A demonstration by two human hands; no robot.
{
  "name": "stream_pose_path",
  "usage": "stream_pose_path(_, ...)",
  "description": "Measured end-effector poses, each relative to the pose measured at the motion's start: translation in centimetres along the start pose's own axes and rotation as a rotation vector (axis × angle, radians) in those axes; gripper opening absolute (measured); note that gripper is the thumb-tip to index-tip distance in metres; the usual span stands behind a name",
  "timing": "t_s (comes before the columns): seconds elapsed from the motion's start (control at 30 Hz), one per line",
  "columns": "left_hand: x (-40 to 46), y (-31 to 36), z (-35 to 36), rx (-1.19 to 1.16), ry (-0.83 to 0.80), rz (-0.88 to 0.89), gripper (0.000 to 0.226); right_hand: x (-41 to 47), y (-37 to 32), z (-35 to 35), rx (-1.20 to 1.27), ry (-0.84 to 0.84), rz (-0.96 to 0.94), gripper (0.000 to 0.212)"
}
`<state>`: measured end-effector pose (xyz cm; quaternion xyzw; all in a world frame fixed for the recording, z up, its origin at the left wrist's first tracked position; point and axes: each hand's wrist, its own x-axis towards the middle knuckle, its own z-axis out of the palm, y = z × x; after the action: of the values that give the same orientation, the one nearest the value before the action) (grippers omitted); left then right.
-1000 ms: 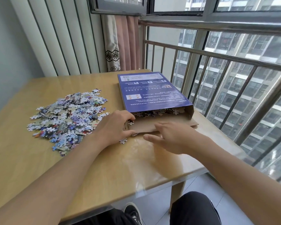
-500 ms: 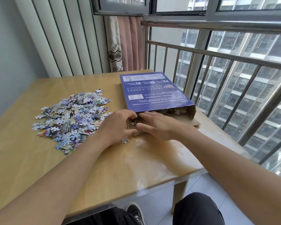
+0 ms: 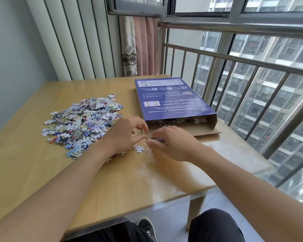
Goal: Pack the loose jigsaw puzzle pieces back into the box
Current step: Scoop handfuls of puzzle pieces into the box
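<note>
Loose pile of pieces (image 3: 80, 123) lies left of the box (image 3: 171, 100) on the surface (image 3: 33, 172). My left hand (image 3: 124, 135) at box mouth, fingers curled, grip unclear. Right hand (image 3: 171, 144) beside it, fingers loosely spread. Box open-ended, holding pieces.

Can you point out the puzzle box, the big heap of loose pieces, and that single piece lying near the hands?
Puzzle box (image 3: 171, 100), head view, on its purple printed top.
Heap of loose pieces (image 3: 80, 123), head view, on the heap's middle.
Single piece (image 3: 138, 147), head view, on its pale face.
</note>
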<state>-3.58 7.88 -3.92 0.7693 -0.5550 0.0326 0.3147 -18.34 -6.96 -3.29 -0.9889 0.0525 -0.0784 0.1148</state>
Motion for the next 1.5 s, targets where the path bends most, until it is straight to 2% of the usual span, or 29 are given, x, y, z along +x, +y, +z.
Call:
stream_pose_path(0.1, -1.6, -0.5, -2.0, -0.106, 0.175, -0.096, 0.013, 0.6, -3.4, -0.4, 0.283, 0.072, -0.055, 0.032)
stream_pose_path(0.17, -3.0, -1.6, -3.8, 0.066, 0.231, -0.189, 0.019, 1.1, -6.0, -0.3, 0.296, -0.005, 0.008, 0.037)
stream_pose_path(0.27, -5.5, -3.0, -6.1, 0.483, 0.105, -0.53, 0.054, 1.7, -9.3, 0.7, 0.072, -0.173, 0.202, 0.05)
stream_pose_path(0.3, -6.8, -3.5, -6.7, 0.545, 0.054, -0.669, 0.065, 2.1, -10.5, 1.1, 0.012, -0.19, 0.218, 0.055)
stream_pose_path(0.37, -8.4, -4.1, -6.7, 0.506, -0.014, -0.828, 0.073, 3.2, -12.1, 1.5, 0.014, -0.179, 0.239, 0.058)
stream_pose_path(0.4, -9.1, -4.5, -6.5, 0.446, -0.024, -0.851, 0.074, 3.9, -12.8, 1.7, 0.055, -0.169, 0.254, 0.056)
stream_pose_path(0.53, -10.9, -5.7, -6.6, 0.089, 0.193, -0.769, 0.07, 6.3, -14.4, 1.5, 0.29, -0.149, 0.306, 0.048)
stream_pose_path(0.57, -11.2, -5.7, -7.0, -0.038, 0.203, -0.749, 0.075, 6.5, -14.1, 1.3, 0.353, -0.155, 0.319, 0.061)
stream_pose_path(0.63, -12.3, -5.7, -7.8, -0.224, 0.073, -0.664, 0.096, 6.7, -13.3, 0.9, 0.491, -0.151, 0.338, 0.088)
stream_pose_path(0.7, -13.2, -5.9, -8.3, -0.149, -0.112, -0.555, 0.111, 6.7, -12.3, 0.4, 0.501, -0.186, 0.342, 0.098)
stream_pose_path(0.73, -13.5, -6.2, -8.2, -0.079, -0.143, -0.514, 0.112, 6.8, -12.1, 0.4, 0.434, -0.233, 0.342, 0.104)
stream_pose_path(0.83, -12.9, -6.6, -7.0, -0.062, 0.011, -0.463, 0.097, 6.7, -11.8, 0.7, 0.111, -0.384, 0.317, 0.12)
stream_pose_path(0.9, -12.3, -6.8, -6.2, -0.082, 0.138, -0.442, 0.08, 7.0, -12.7, 1.3, 0.02, -0.396, 0.288, 0.122)
stream_pose_path(1.03, -11.2, -7.2, -5.2, -0.146, 0.306, -0.473, 0.054, 8.9, -14.0, 2.5, 0.129, -0.254, 0.265, 0.096)
stream_pose_path(1.13, -10.2, -7.4, -5.6, -0.211, 0.333, -0.531, 0.049, 10.5, -14.1, 2.6, 0.266, -0.171, 0.307, 0.085)
stream_pose_path(1.2, -9.8, -7.6, -6.6, -0.204, 0.285, -0.547, 0.052, 11.6, -13.7, 1.9, 0.374, -0.196, 0.314, 0.092)
stream_pose_path(1.27, -9.4, -8.0, -8.0, -0.1, 0.279, -0.511, 0.052, 12.8, -13.3, 0.6, 0.449, -0.229, 0.308, 0.101)
stream_pose_path(1.4, -9.0, -9.2, -9.5, -0.057, 0.398, -0.507, 0.037, 16.0, -12.5, -0.9, 0.44, -0.231, 0.344, 0.109)
stream_pose_path(1.47, -9.0, -10.3, -8.7, 0.013, 0.43, -0.537, 0.047, 17.4, -12.6, -0.6, 0.424, -0.286, 0.4, 0.11)
stream_pose_path(1.5, -9.0, -10.8, -8.2, 0.072, 0.386, -0.566, 0.059, 18.2, -12.8, -0.3, 0.408, -0.321, 0.424, 0.105)
